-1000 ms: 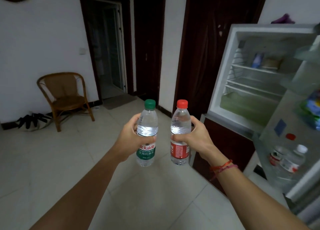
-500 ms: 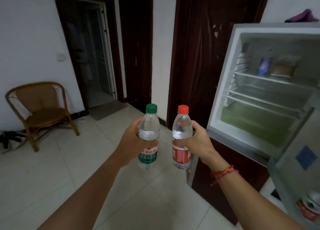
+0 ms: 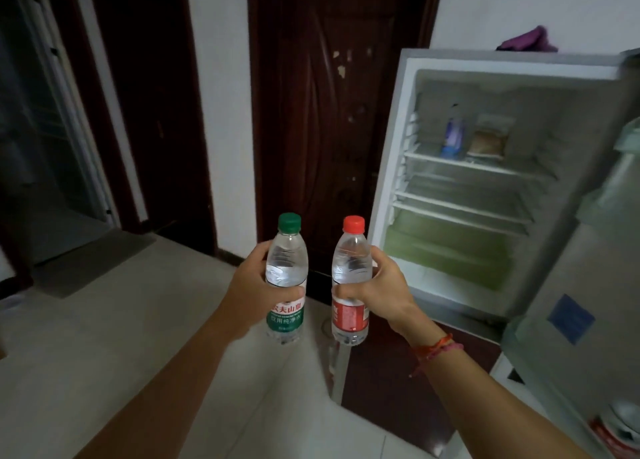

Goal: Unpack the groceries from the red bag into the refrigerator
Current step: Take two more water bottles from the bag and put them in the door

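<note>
Refrigerator (image 3: 389,181) fills the right of the head view, open and pale inside, with its door (image 3: 595,303) swung out at the far right. Wire shelves (image 3: 460,213) cross the compartment. The top one carries a small blue item (image 3: 452,136) and a brownish packet (image 3: 488,140). The red bag is not in view.

In front of the fridge, well apart from its shelves, two clear plastic water bottles are held upright side by side, near each other but not touching. The left hand (image 3: 249,289) wraps around the middle of the green-capped bottle (image 3: 286,261), just above its green label. The right hand (image 3: 384,289) is curled the same way around the red-capped bottle (image 3: 350,261), above its red label. A red and pink cord (image 3: 436,348) circles the right wrist.

Both bottles look nearly full and both caps are on. Each probably has a moderate weight that one hand can manage. The thin walls would likely dent under a hard squeeze, and the smooth plastic could slip if damp. They seem sturdy, not fragile. The present hold around the waist looks sound, and it leaves each base free to set down on a shelf.
</note>
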Demonstrator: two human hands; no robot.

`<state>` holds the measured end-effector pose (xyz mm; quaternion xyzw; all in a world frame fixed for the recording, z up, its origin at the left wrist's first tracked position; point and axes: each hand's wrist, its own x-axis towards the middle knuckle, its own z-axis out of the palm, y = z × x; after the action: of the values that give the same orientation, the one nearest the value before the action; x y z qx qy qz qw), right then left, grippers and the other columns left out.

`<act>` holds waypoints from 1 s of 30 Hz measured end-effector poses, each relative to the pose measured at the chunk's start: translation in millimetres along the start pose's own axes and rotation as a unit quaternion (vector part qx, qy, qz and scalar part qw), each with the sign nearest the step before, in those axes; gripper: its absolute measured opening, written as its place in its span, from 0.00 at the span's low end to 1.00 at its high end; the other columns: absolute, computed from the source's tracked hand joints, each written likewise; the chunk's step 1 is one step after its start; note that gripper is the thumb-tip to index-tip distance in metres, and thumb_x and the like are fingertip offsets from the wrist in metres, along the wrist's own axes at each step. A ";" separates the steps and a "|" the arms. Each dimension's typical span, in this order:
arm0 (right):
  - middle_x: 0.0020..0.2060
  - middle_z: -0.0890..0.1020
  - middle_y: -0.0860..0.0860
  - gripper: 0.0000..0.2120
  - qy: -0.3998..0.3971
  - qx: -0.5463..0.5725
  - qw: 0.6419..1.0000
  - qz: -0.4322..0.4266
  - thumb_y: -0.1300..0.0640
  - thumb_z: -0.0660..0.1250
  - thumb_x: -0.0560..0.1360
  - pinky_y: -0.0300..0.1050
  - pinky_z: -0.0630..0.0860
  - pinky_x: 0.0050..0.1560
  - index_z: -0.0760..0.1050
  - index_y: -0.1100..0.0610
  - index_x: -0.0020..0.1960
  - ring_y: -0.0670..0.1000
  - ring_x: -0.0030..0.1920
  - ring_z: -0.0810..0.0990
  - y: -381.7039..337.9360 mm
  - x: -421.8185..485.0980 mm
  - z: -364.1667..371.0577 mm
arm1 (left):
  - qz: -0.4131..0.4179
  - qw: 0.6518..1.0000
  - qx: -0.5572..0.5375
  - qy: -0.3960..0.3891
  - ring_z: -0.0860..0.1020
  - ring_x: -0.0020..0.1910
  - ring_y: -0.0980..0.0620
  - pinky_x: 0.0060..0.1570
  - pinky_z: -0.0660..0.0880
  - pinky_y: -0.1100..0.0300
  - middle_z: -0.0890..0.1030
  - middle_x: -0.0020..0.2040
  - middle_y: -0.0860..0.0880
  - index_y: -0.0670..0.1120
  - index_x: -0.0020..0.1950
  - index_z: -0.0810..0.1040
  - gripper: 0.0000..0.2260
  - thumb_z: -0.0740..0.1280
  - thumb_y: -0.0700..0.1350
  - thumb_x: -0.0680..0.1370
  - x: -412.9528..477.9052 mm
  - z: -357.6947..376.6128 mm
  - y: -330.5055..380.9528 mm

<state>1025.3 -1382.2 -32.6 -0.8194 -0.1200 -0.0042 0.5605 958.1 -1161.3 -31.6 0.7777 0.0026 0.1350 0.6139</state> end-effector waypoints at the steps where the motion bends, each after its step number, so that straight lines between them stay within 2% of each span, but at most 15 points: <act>1: 0.44 0.87 0.47 0.26 0.017 -0.003 1.000 0.005 0.59 0.83 0.59 0.51 0.84 0.50 0.79 0.46 0.53 0.48 0.45 0.86 -0.4 9.4 -0.1 | -0.001 1.000 -0.013 -0.017 0.84 0.51 0.50 0.48 0.81 0.56 0.85 0.52 0.49 0.54 0.60 0.76 0.30 0.80 0.33 0.64 16.1 -2.1 -4.0; 4: 0.43 0.87 0.46 0.26 0.062 -0.004 0.998 0.024 0.59 0.83 0.58 0.50 0.84 0.50 0.79 0.46 0.53 0.47 0.44 0.86 2.3 34.7 -8.1 | 0.007 0.997 -0.029 -0.066 0.84 0.52 0.47 0.53 0.80 0.48 0.85 0.53 0.47 0.53 0.61 0.76 0.31 0.79 0.32 0.64 63.8 0.7 -12.9; 10: 0.46 0.87 0.46 0.31 0.149 -0.007 0.987 0.067 0.50 0.81 0.51 0.56 0.84 0.53 0.80 0.45 0.54 0.49 0.46 0.86 24.1 68.3 -47.2 | 0.013 0.986 -0.062 -0.154 0.84 0.51 0.50 0.53 0.79 0.50 0.85 0.53 0.49 0.54 0.61 0.76 0.31 0.79 0.30 0.64 145.0 50.9 -20.6; 14: 0.45 0.87 0.46 0.29 0.210 -0.016 0.973 0.093 0.53 0.81 0.53 0.56 0.83 0.54 0.79 0.46 0.53 0.48 0.46 0.86 46.3 81.2 -85.1 | 0.012 0.973 -0.072 -0.218 0.84 0.51 0.49 0.53 0.80 0.47 0.85 0.52 0.48 0.52 0.62 0.75 0.32 0.79 0.30 0.64 190.4 105.8 -23.0; 17: 0.45 0.86 0.45 0.27 0.256 -0.026 0.961 0.098 0.56 0.83 0.57 0.52 0.83 0.53 0.79 0.46 0.53 0.47 0.46 0.86 63.1 90.4 -114.1 | 0.013 0.962 -0.076 -0.262 0.84 0.51 0.48 0.55 0.80 0.44 0.85 0.52 0.47 0.50 0.62 0.75 0.32 0.81 0.33 0.62 220.5 148.6 -21.1; 20: 0.45 0.86 0.45 0.27 0.295 -0.028 0.948 0.112 0.60 0.83 0.60 0.48 0.83 0.50 0.78 0.45 0.54 0.45 0.46 0.86 78.3 98.0 -142.6 | 0.021 0.952 -0.074 -0.297 0.85 0.50 0.49 0.53 0.80 0.46 0.85 0.52 0.48 0.51 0.62 0.76 0.32 0.80 0.34 0.62 248.1 193.3 -14.0; 24: 0.45 0.86 0.45 0.27 0.341 -0.040 0.929 0.137 0.53 0.82 0.56 0.53 0.84 0.52 0.78 0.43 0.53 0.46 0.46 0.86 95.4 100.1 -176.1 | 0.033 0.934 -0.077 -0.347 0.84 0.49 0.51 0.51 0.80 0.53 0.85 0.51 0.49 0.49 0.60 0.76 0.29 0.78 0.30 0.65 270.8 246.8 -4.3; 26: 0.45 0.86 0.46 0.27 0.366 -0.046 0.917 0.155 0.53 0.82 0.56 0.55 0.84 0.53 0.78 0.44 0.53 0.47 0.46 0.86 102.8 96.0 -190.4 | 0.034 0.924 -0.080 -0.372 0.84 0.49 0.51 0.50 0.80 0.55 0.85 0.51 0.48 0.49 0.60 0.77 0.28 0.78 0.30 0.65 279.2 271.6 -1.4; 30: 0.45 0.86 0.46 0.26 0.411 -0.056 0.890 0.191 0.53 0.81 0.56 0.56 0.84 0.53 0.78 0.44 0.52 0.47 0.46 0.86 113.3 80.6 -211.3 | 0.025 0.904 -0.080 -0.419 0.84 0.50 0.49 0.51 0.80 0.51 0.85 0.52 0.46 0.50 0.59 0.77 0.29 0.80 0.32 0.63 286.5 317.7 -0.6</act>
<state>1153.4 -1599.8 -46.6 -0.7817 0.2798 -0.2402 0.5030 1302.0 -1415.6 -39.5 0.7103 -0.2851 -0.1889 0.6153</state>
